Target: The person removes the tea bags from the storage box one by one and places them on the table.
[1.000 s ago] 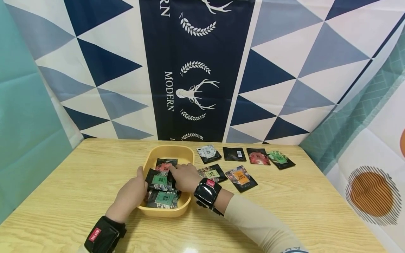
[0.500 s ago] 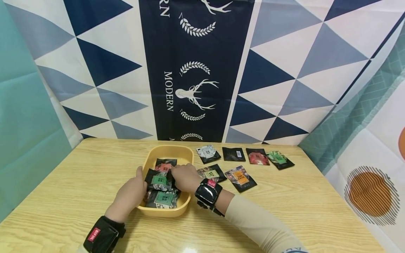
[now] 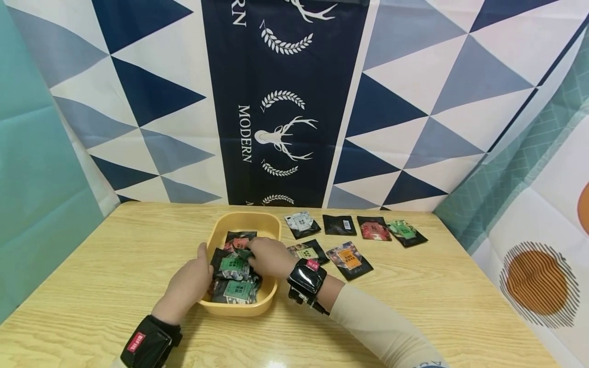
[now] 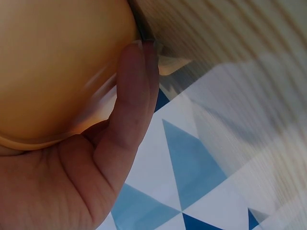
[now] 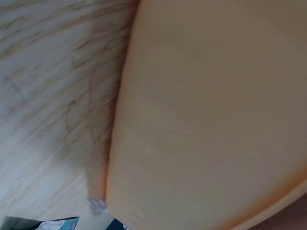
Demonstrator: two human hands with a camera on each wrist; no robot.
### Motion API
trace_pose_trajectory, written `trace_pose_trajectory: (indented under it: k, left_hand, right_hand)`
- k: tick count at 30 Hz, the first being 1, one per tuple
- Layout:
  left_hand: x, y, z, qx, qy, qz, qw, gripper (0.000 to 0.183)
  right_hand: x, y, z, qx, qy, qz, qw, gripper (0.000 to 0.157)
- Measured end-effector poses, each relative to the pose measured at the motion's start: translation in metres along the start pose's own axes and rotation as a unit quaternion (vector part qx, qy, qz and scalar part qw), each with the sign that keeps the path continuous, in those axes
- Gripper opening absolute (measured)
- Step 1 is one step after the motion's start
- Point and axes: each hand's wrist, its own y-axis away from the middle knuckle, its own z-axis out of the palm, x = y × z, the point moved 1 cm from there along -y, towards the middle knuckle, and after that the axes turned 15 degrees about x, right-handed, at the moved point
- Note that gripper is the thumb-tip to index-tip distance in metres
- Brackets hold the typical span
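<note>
A yellow plastic basin (image 3: 242, 309) holds several small black sachets with coloured labels. At its left side my left hand (image 3: 186, 282) holds the wall, fingers along the outside in the left wrist view and thumb side at the rim. My right hand (image 3: 269, 257) reaches over the right rim and pinches the edge of a sachet (image 3: 243, 252), mostly hidden by the fingers and the pile. Beneath and beside it lie a green-labelled sachet (image 3: 231, 265), another green one (image 3: 238, 290) nearer me and a red-labelled sachet (image 3: 239, 241) behind. The right wrist view shows mainly the basin's outer wall (image 5: 201, 110).
Right of the basin several sachets lie flat on the wooden table (image 3: 414, 312): a white one (image 3: 301, 224), a plain black one (image 3: 338, 225), a red one (image 3: 375, 229), a green one (image 3: 407, 232), a yellow-green one (image 3: 307, 252) and an orange one (image 3: 350, 259). A patterned cloth (image 3: 158, 102) hangs behind.
My right hand has shifted slightly and a dark green sachet edge now shows at its fingertips. The nearby green-labelled sachet has tilted a little. My left hand stays at the basin.
</note>
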Motion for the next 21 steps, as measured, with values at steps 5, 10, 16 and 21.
trace_pose_trajectory:
  k: [5,10,16,21]
  left_hand:
    - [0.0,0.001,0.001,0.004,0.0,0.007,1.0,0.059]
    - [0.0,0.001,0.002,0.006,0.001,0.006,1.0,0.059]
    - [-0.001,0.0,0.002,-0.001,0.0,-0.003,1.0,0.06]
    - [0.0,0.0,0.0,-0.006,-0.001,-0.007,1.0,0.06]
  right_hand:
    - [0.0,0.002,-0.005,0.004,-0.051,0.013,0.999,0.01]
    - [0.0,0.007,-0.016,0.017,-0.069,0.013,0.997,0.013]
    - [0.005,0.012,-0.029,0.029,-0.11,0.008,0.994,0.011]
    - [0.011,0.019,-0.04,0.043,-0.182,0.006,0.982,0.012]
